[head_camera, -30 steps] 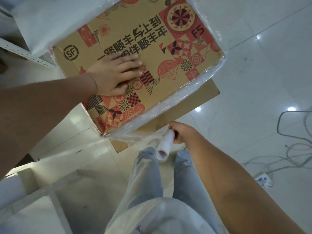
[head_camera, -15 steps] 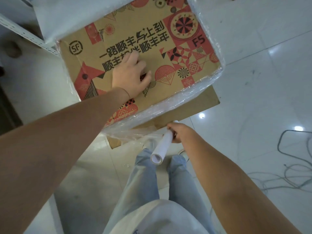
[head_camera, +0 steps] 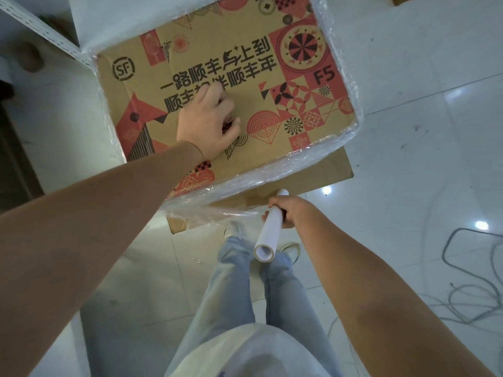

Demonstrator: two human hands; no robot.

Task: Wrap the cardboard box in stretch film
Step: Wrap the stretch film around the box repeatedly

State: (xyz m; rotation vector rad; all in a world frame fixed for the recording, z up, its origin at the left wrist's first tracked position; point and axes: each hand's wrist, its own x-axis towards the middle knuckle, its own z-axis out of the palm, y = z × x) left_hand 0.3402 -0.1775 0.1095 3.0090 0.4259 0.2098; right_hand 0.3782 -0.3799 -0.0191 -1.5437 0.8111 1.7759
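A brown cardboard box [head_camera: 285,110] with red and black printed patterns fills the upper middle of the head view. Clear stretch film [head_camera: 272,175] bands its near and right sides. My left hand [head_camera: 208,123] presses on the box top with fingers curled, holding nothing. My right hand [head_camera: 288,213] grips a white stretch film roll [head_camera: 268,238] just below the box's near edge. A strip of film [head_camera: 217,213] runs from the roll to the box's near left corner.
A flat brown cardboard sheet [head_camera: 326,172] lies under the box on the white tiled floor. White metal shelving [head_camera: 49,34] stands at the upper left. Cables [head_camera: 468,281] lie on the floor at the right. My legs and shoes are below the roll.
My left hand turned on the box top, from flat with fingers pointing right to fingers curled and pointing away. The roll in my right hand shifted slightly right. The view moved left along the box.
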